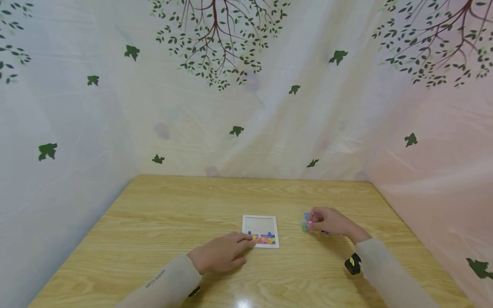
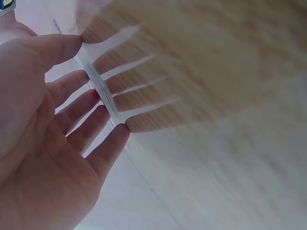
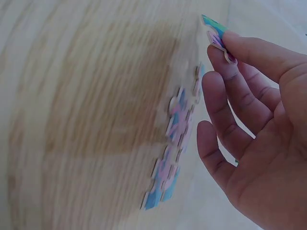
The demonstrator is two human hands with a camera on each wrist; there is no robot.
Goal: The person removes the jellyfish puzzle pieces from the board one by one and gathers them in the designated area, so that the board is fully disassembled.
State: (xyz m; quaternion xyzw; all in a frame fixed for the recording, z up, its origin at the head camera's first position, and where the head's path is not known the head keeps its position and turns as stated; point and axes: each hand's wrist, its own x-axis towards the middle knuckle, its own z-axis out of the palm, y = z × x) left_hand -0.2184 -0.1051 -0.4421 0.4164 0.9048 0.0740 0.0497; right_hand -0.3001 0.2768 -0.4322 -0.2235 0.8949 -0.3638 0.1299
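A white square puzzle tray (image 1: 277, 233) lies on the table, with joined colourful jigsaw pieces (image 1: 268, 239) along its near side. My left hand (image 1: 225, 253) rests over the tray's near left corner, fingers spread and fairly straight. In the left wrist view the fingertips (image 2: 120, 130) touch down along a thin pale edge. To the right of the tray, my right hand (image 1: 333, 221) pinches a jigsaw piece (image 3: 216, 34) between thumb and index finger. Beneath it several loose blue and pink pieces (image 3: 178, 115) lie on the table, partly hidden by the hand in the head view.
The wooden table (image 1: 173, 205) stretches around the tray and both hands. A pale curtain (image 1: 246, 107) printed with leaves and branches hangs behind and at both sides of it. A black device (image 1: 352, 264) sits at the right wrist.
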